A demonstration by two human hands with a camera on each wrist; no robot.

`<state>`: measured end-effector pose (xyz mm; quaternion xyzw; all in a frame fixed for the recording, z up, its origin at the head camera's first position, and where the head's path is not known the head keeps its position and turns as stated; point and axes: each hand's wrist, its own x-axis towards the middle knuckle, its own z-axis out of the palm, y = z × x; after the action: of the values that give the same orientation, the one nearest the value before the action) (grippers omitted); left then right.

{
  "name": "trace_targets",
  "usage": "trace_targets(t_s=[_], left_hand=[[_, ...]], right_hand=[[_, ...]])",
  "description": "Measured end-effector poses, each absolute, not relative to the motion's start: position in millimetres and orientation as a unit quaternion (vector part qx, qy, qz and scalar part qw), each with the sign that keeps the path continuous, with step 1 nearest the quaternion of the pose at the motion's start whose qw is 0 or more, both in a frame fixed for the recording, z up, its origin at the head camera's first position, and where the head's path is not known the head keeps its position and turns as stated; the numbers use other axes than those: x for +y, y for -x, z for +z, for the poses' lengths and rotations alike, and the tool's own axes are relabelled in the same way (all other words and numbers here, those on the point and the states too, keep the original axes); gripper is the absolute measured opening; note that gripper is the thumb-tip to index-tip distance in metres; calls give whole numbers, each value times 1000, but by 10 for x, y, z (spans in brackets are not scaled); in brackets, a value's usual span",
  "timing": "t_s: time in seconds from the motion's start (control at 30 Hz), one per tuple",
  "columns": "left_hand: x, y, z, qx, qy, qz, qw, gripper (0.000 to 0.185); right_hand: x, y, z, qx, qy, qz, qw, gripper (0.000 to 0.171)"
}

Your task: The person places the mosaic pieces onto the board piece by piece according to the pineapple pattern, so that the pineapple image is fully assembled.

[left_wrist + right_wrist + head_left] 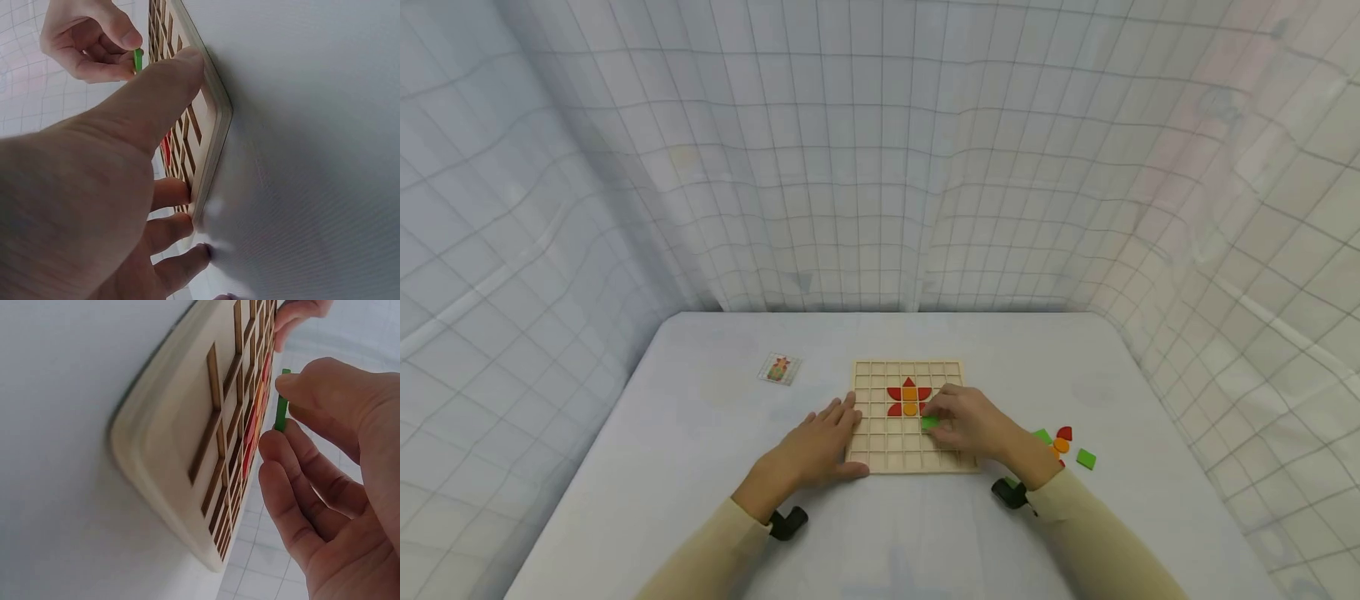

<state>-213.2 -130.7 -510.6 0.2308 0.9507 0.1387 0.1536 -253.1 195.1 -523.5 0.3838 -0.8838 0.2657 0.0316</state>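
A wooden grid board (pixel 872 457) lies on the table, with red and orange tiles set in its upper middle cells. An orange square tile (pixel 910 393) sits above an orange round tile (pixel 911 409), flanked by red pieces and topped by a red triangle (pixel 909 382). My right hand (pixel 973 423) pinches a green square tile (pixel 929 422) between thumb and fingers, close over the board. In the right wrist view this green tile (pixel 282 403) is seen edge-on, apart from the grid. My left hand (pixel 820 443) rests at the board's left edge, its thumb on the near corner.
Loose tiles lie right of the board, partly hidden by the right arm: a green square (pixel 1086 458), a red quarter piece (pixel 1065 433), an orange round piece (pixel 1061 446) and others. A small pattern card (pixel 779 368) lies at the back left. Gridded white curtains (pixel 850 167) surround the table.
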Motion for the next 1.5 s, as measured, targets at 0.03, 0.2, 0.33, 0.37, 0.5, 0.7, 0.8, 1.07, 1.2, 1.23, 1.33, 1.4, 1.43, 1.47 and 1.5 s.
trace_targets(t_s=[0.03,0.2,0.33,0.37,0.5,0.7,0.8,1.07,1.2,1.23,1.33,1.4,1.43,1.47,1.5], left_hand=[[-1310,2138,-5102,951,-231,138,153,98],[-1325,2166,-5091,952,-228,132,155,99],[-1329,2188,-5094,952,-229,131,154,98],[-1330,2189,-5093,952,-229,131,154,98],[-1334,2186,-5091,952,-229,131,155,97],[-1335,2177,-5091,951,-227,137,156,97],[-1336,2170,-5093,951,-225,140,157,97],[-1340,2152,-5114,948,-231,149,159,97],[-1341,2150,-5129,948,-234,149,155,98],[-1341,2151,-5136,948,-234,149,155,98],[-1343,2150,-5155,948,-235,150,155,98],[-1342,2146,-5158,948,-235,149,155,98],[-1341,2144,-5162,948,-234,149,155,98],[-1340,2141,-5162,948,-235,149,154,98],[-1339,2137,-5161,948,-235,150,153,98]], right_hand=[[1931,2538,-5230,-884,-383,266,27,20],[1833,2569,-5219,-882,-384,273,7,10],[1788,2587,-5228,-877,-397,269,19,5],[1779,2591,-5231,-876,-402,266,25,4],[1747,2601,-5251,-869,-419,259,42,5],[1699,2618,-5292,-871,-413,262,43,5],[1674,2616,-5303,-873,-409,264,42,5],[1644,2597,-5332,-871,-406,275,37,4],[1650,2579,-5335,-870,-406,277,44,5],[1654,2575,-5338,-871,-404,277,43,4],[1669,2549,-5328,-876,-391,279,36,5],[1690,2530,-5315,-879,-383,281,35,6],[1704,2520,-5307,-880,-381,282,38,7],[1724,2505,-5293,-880,-378,283,40,7],[1748,2490,-5281,-881,-377,283,44,7]])
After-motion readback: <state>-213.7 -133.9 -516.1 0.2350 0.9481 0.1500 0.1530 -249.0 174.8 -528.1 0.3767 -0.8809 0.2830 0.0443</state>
